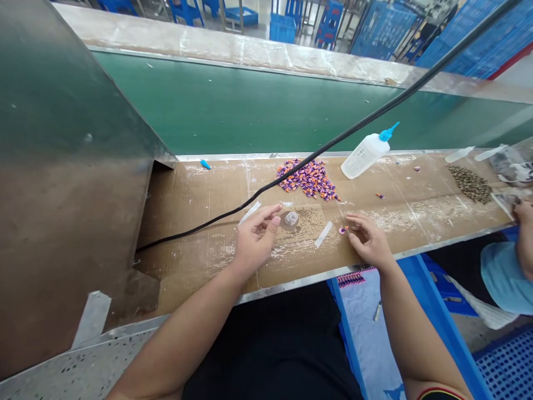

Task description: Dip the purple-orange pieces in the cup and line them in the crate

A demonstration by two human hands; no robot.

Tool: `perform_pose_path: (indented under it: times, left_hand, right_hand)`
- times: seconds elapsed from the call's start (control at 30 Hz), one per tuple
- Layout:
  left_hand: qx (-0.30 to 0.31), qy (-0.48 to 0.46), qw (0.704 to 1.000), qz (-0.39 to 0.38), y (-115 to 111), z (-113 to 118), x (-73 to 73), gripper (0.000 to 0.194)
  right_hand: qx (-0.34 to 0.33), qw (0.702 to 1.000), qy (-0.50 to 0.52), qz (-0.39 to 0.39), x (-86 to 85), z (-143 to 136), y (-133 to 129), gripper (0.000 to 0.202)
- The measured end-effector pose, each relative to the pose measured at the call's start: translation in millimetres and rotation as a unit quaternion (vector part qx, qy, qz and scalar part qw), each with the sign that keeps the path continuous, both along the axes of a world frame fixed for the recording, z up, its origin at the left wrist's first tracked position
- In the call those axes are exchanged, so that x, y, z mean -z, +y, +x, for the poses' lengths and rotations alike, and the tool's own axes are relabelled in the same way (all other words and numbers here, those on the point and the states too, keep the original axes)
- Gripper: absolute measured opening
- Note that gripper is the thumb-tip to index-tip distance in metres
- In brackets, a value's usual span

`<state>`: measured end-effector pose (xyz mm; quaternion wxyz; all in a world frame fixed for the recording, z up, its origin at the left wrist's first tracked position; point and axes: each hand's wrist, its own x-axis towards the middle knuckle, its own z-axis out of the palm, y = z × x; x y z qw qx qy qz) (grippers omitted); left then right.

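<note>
Beside a small clear plastic piece (291, 218) on a cardboard pad (310, 222), my left hand (257, 238) is half curled. Its thumb and forefinger stand apart, and nothing shows between them. At the pad's right, my right hand (368, 240) has its thumb and fingers closed at a tiny purple-and-orange piece (343, 229) with a pale round end. The grip itself is partly hidden. Beyond the pad lies a heap of similar purple-and-orange pieces (308, 179). A white squeeze bottle (365, 157) with a blue nozzle lies tilted to the right of the heap.
A black cable (333, 150) crosses above the cardboard-covered bench (200, 194). Metal housing (83, 183) blocks the left. A green belt (250, 105) runs behind. A blue cap (205, 164) lies on the bench. A blue crate (437, 322) stands below; another person's hand (523, 212) is far right.
</note>
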<state>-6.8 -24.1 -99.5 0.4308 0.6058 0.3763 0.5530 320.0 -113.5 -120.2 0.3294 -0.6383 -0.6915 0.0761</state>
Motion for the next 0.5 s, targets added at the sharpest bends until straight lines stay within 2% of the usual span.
perform_pose_path:
  times: [0.13,0.23,0.3,0.4,0.43,0.5]
  left_hand:
    - [-0.012,0.01,1.0,-0.008,0.6,-2.3,0.5,0.028]
    - [-0.025,0.022,0.999,-0.02,0.6,-3.8,-0.9,0.029]
    - [-0.034,0.032,0.999,-0.024,0.7,-3.9,-3.6,0.027]
    - [-0.043,0.044,0.998,-0.023,0.9,-1.5,-9.7,0.024]
    - [-0.046,0.046,0.998,-0.021,0.8,-0.1,-11.8,0.023]
    - [-0.052,0.043,0.998,-0.02,0.3,3.0,-15.2,0.023]
  right_hand:
    - [0.03,0.999,0.044,-0.002,5.1,-11.7,-4.1,0.021]
    - [0.076,0.987,0.141,0.011,4.0,1.5,-18.4,0.025]
    - [0.186,0.957,0.213,0.069,5.8,25.1,-40.4,0.033]
    - [0.429,0.862,0.232,0.138,19.8,66.0,-87.2,0.056]
    - [0.488,0.833,0.224,0.131,28.0,76.0,-103.2,0.064]
    - [0.538,0.811,0.215,0.077,48.3,86.3,-130.4,0.073]
